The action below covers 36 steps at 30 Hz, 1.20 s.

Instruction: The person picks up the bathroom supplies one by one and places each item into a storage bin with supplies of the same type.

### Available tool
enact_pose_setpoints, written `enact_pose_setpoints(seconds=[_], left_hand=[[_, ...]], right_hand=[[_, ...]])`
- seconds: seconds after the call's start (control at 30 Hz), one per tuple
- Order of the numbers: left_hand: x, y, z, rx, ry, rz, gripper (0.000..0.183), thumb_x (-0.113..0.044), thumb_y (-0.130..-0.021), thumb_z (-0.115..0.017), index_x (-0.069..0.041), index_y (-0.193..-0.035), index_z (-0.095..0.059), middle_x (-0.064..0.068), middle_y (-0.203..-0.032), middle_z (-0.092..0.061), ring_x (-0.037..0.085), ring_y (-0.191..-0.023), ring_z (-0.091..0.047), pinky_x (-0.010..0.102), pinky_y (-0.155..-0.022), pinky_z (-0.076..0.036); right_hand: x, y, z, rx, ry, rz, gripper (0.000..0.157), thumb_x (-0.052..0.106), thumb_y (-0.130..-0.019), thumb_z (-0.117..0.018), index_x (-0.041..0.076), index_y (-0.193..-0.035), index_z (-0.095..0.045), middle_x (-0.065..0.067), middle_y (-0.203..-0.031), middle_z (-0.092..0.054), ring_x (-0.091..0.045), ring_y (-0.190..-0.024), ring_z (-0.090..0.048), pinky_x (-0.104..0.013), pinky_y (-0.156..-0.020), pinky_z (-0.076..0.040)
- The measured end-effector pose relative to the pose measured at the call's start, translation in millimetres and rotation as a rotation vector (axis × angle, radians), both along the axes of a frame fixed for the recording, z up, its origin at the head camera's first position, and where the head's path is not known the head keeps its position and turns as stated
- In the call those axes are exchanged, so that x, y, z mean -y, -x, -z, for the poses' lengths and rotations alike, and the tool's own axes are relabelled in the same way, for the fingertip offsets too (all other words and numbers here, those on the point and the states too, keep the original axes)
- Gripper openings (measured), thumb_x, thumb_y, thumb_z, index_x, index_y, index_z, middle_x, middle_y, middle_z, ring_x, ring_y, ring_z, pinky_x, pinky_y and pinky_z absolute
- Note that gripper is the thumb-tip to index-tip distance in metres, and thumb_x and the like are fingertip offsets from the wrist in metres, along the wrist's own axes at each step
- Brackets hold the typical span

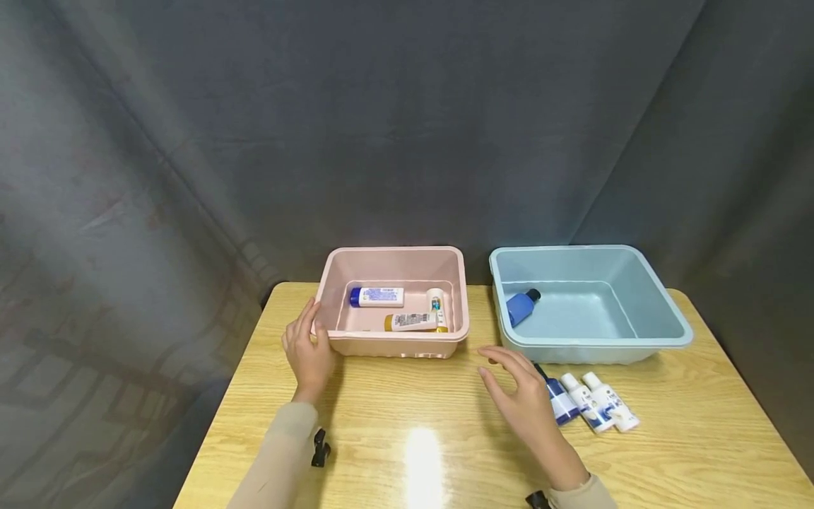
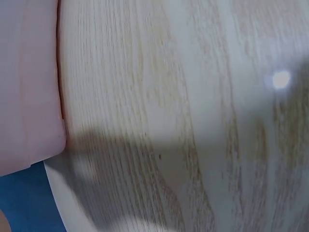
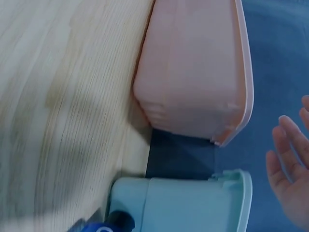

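Note:
My left hand (image 1: 309, 353) rests at the front left corner of a pink plastic bin (image 1: 388, 345), its fingers along the rim. Inside that bin lie a white tube with a blue cap (image 1: 376, 297), a white tube with a gold cap (image 1: 413, 322) and another white and gold tube (image 1: 436, 304). My right hand (image 1: 524, 403) is held over the table with fingers spread and nothing in them. Close to it on the table are a dark blue bottle (image 1: 561, 403) and two white and blue bottles (image 1: 588, 406) (image 1: 612, 404).
A light blue bin (image 1: 594, 353) stands right of the pink one, with a blue bottle with a black cap (image 1: 521, 307) in its left side. Both bins sit near the back edge of a wooden table (image 1: 381, 403), before a grey curtain (image 1: 407, 141).

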State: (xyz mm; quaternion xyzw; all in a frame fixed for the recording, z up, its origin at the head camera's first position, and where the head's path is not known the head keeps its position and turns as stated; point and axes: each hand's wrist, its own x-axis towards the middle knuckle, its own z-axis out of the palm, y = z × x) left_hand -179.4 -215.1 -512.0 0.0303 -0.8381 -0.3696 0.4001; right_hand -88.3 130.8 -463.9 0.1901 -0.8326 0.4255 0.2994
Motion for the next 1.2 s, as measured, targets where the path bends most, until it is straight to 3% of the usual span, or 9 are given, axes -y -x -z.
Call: enact_pose_setpoints(seconds=[0.17,0.33,0.67,0.93,1.2], left_hand=[[1,-0.5,-0.6,0.004,-0.002,0.026,0.037,-0.007,-0.094,-0.052,-0.005,-0.129,-0.065,0.007,-0.140,-0.058,0.036,-0.113,-0.051,0.050,-0.099,-0.030],[3,-1.8,-0.5,-0.009,0.009,0.045,0.034,-0.009,-0.095,-0.053,-0.004,-0.127,-0.065,0.010,-0.139,-0.058,0.037,-0.115,-0.052,0.051,-0.100,-0.030],[3,-1.3,-3.0,-0.106,-0.009,0.060,0.031,-0.005,-0.091,-0.054,-0.005,-0.118,-0.070,0.009,-0.135,-0.062,0.035,-0.115,-0.053,0.047,-0.102,-0.029],[-3,-2.9,-15.7,-0.157,-0.023,0.123,0.030,0.001,-0.087,-0.055,-0.001,-0.113,-0.071,0.007,-0.128,-0.066,0.033,-0.108,-0.054,0.045,-0.101,-0.029],[-14,-7.4,-24.1,-0.202,0.001,0.199,0.032,0.000,-0.084,-0.063,0.000,-0.115,-0.070,0.009,-0.128,-0.066,0.033,-0.114,-0.054,0.042,-0.104,-0.029]], right_hand=[[-11,-1.8,2.3,0.002,-0.001,0.038,0.037,-0.006,-0.076,-0.078,0.004,-0.110,-0.072,-0.012,-0.112,-0.070,-0.025,-0.102,-0.064,-0.010,-0.097,-0.040],[-24,-5.8,7.0,-0.006,0.016,0.070,0.041,-0.013,-0.072,-0.079,0.003,-0.110,-0.072,-0.011,-0.110,-0.070,-0.014,-0.100,-0.064,-0.007,-0.091,-0.042],[-43,-11.1,16.1,-0.001,0.022,0.109,0.046,-0.019,-0.070,-0.077,0.004,-0.110,-0.073,-0.009,-0.104,-0.070,-0.005,-0.090,-0.060,-0.007,-0.082,-0.044],[-50,-16.3,19.4,0.113,0.035,0.183,0.038,-0.013,-0.074,-0.078,0.004,-0.108,-0.074,-0.010,-0.105,-0.071,0.009,-0.101,-0.054,-0.004,-0.089,-0.039],[-62,-19.9,24.6,0.176,-0.001,0.236,0.034,-0.010,-0.078,-0.077,0.003,-0.109,-0.073,-0.010,-0.102,-0.071,-0.007,-0.085,-0.060,-0.009,-0.075,-0.045]])
